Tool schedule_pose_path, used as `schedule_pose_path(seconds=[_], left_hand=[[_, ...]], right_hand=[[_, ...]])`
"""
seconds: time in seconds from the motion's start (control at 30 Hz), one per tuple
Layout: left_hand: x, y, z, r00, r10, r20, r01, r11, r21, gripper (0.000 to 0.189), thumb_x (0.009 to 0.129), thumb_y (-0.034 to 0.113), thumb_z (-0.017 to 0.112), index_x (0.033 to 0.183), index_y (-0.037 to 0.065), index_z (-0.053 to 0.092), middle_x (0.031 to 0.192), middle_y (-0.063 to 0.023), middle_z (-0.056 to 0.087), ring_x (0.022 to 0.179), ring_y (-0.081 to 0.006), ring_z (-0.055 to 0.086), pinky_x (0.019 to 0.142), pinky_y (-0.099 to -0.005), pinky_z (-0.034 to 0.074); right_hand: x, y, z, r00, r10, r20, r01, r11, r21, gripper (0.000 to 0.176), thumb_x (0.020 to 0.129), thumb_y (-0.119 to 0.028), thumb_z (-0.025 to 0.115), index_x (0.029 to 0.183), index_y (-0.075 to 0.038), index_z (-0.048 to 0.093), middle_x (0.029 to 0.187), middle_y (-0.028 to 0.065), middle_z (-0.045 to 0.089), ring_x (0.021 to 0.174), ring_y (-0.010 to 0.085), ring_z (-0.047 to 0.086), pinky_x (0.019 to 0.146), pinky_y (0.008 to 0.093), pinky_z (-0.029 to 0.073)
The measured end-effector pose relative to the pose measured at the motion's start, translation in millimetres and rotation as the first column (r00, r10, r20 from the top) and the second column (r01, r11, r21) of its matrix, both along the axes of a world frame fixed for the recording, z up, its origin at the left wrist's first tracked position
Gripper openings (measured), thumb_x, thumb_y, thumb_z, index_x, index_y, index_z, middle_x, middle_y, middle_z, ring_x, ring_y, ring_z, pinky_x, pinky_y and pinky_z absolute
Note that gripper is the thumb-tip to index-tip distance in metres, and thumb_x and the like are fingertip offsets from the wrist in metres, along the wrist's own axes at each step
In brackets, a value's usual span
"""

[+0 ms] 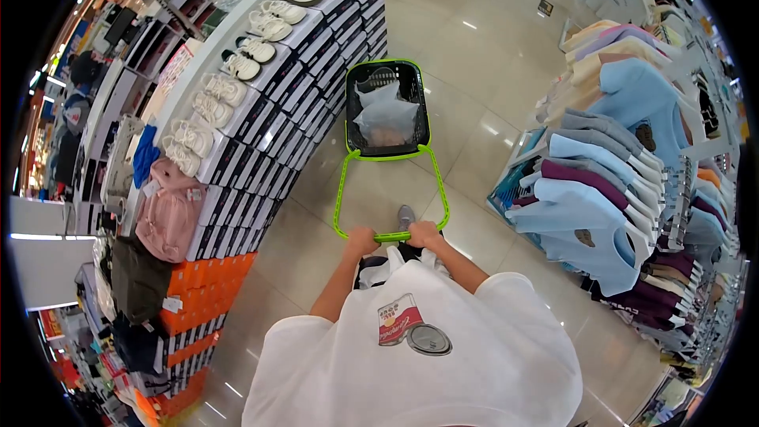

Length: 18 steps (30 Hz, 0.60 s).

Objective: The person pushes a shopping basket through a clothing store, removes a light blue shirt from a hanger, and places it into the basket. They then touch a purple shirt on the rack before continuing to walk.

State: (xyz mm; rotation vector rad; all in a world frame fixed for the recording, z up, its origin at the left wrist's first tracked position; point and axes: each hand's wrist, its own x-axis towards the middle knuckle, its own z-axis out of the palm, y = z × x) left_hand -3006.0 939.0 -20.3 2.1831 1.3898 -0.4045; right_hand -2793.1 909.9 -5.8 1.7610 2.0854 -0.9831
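Both of my hands hold the bar of a bright green handle point(393, 236) in front of my body. My left hand point(362, 240) is closed round the left end of the bar, and my right hand point(424, 233) is closed round the right end. The handle runs forward to a black basket point(387, 147) with a green rim, standing on the floor. Inside it lie whitish translucent plastic bags point(387, 120); their contents cannot be made out. A grey shoe point(405, 216) shows just beyond the bar.
On the left, stacked shoeboxes point(277, 119) carry a row of white shoes point(267, 25). A pink backpack point(168, 217) and a dark bag point(138, 281) hang at their near end. Racks of light blue shirts point(581, 213) and other clothes stand to the right of the tiled floor point(466, 71).
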Motion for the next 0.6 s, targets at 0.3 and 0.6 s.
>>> schedule_pose_path(seconds=[0.3,0.6], left_hand=[[-7,-103,-17,0.975,0.195,0.104,-0.193,0.981,-0.026,0.024,0.064,0.031,0.063,0.07,0.007,0.065,0.071,-0.0153,0.062,0.07,-0.0317,0.061,0.063,-0.0427,0.049],[6,-162,-8,0.958,0.281,0.056,-0.284,0.956,0.069,0.015,0.063,0.022,0.062,0.071,0.009,0.065,0.073,-0.0142,0.062,0.073,-0.03,0.061,0.064,-0.0428,0.048]], right_hand=[[-8,-72,6,0.986,0.146,0.08,-0.139,0.986,-0.087,0.042,0.066,-0.04,0.063,0.091,-0.006,0.063,0.088,0.015,0.063,0.084,0.0303,0.061,0.072,0.0417,0.049],[2,-117,4,0.978,0.192,0.083,-0.183,0.977,-0.108,0.042,0.068,-0.041,0.061,0.091,-0.006,0.064,0.094,0.0151,0.063,0.089,0.03,0.06,0.075,0.0405,0.048]])
